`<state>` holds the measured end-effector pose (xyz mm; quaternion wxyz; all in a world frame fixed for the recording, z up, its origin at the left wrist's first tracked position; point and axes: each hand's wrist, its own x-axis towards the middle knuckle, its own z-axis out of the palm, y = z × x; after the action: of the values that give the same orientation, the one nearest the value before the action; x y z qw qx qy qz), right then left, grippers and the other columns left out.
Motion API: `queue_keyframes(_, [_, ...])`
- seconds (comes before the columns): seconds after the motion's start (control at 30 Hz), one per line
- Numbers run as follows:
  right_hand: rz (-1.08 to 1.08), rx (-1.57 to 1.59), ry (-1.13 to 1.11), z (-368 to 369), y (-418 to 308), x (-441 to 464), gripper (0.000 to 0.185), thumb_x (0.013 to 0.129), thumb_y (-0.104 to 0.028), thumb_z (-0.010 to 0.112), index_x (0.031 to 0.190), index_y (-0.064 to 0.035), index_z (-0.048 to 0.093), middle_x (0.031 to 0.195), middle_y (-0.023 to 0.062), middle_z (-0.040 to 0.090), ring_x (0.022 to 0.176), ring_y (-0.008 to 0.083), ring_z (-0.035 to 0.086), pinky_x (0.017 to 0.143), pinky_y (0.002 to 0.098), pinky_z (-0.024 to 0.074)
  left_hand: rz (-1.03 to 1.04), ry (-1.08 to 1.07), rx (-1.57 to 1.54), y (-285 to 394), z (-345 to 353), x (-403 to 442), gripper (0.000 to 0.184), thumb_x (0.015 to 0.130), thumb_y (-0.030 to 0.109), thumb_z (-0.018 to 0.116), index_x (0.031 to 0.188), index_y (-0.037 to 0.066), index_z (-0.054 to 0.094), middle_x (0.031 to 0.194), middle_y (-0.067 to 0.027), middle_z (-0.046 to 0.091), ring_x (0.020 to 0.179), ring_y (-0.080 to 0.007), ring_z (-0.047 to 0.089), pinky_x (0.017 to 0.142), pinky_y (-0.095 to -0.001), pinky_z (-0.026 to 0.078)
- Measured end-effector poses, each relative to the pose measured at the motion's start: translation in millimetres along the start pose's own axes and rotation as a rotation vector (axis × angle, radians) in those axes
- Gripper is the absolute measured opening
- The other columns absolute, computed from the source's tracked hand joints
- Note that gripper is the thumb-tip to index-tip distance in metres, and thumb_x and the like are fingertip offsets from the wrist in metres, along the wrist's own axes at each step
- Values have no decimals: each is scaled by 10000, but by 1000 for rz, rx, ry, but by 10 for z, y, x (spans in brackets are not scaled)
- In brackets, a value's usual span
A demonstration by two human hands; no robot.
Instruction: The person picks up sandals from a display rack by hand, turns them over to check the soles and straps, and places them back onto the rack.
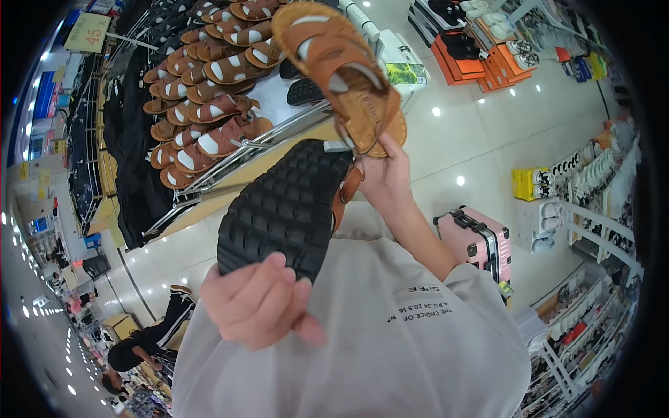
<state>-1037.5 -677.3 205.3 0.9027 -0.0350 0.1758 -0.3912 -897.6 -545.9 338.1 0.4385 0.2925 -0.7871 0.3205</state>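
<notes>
My right hand (389, 174) holds a pair of brown strappy sandals by their heel ends. One sandal (376, 115) shows its tan insole and crossed straps, its toe pointing up and away. The other (282, 202) hangs to the left with its black, block-patterned sole facing me; a brown strap shows at its right edge. By the lower end of that sole is my left hand (258, 303), its fingers curled in and nothing visible in them. Its fingertips overlap the sole's edge; whether they touch it is unclear. The thumb is slightly blurred.
Rows of brown sandals (209, 90) fill a metal-edged display rack at upper left, beside a "45" sign (87, 31). A pink suitcase (477, 240) stands at right. Shoes on orange boxes (463, 66) sit at upper right. Another person (143, 348) is at lower left.
</notes>
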Motion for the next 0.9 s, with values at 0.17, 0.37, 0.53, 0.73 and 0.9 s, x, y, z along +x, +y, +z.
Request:
queue_keyframes(0.17, [-99, 144, -251, 176, -325, -2, 512, 1016, -248, 417, 1464, -15, 326, 1419, 195, 482, 1337, 331, 454, 1101, 408, 378, -48, 35, 9, 230, -101, 13, 485, 858, 566, 596, 623, 144, 632, 656, 25, 572, 604, -155, 603, 555, -253, 384])
queue_keyframes(0.37, [-161, 313, -531, 303, -613, -70, 543, 1048, -270, 342, 1484, 33, 231, 1454, 291, 380, 1355, 398, 402, 1123, 476, 358, -185, 176, 93, 438, -23, 19, 407, 741, 586, 729, 611, 215, 624, 659, 118, 548, 565, -44, 562, 590, -197, 402])
queue_keyframes(0.53, [-261, 185, -555, 375, -694, -113, 542, 1045, -251, 351, 1492, 28, 223, 1468, 293, 361, 1366, 429, 376, 1075, 471, 401, -102, 216, 9, 374, 24, 9, 576, 758, 739, 605, 678, 170, 573, 720, 44, 535, 658, -133, 533, 628, -285, 385])
queue_keyframes(0.73, [-379, -261, -165, 454, -707, -171, 470, 1015, -194, 474, 1425, 12, 373, 1343, 184, 543, 1249, 327, 526, 1004, 414, 451, -1263, 218, 145, -85, 164, -317, 293, 903, 271, 696, 983, -10, 714, 838, -62, 673, 800, -97, 605, 745, -294, 509])
queue_keyframes(0.9, [-321, -675, 149, -227, -470, 115, 387, 927, -101, 645, 1277, 32, 546, 1237, 94, 623, 1102, 172, 597, 990, 320, 442, -2041, -229, -494, -478, 78, -1517, 265, 974, 226, 602, 1040, -11, 701, 924, -43, 684, 810, -89, 594, 763, -239, 481])
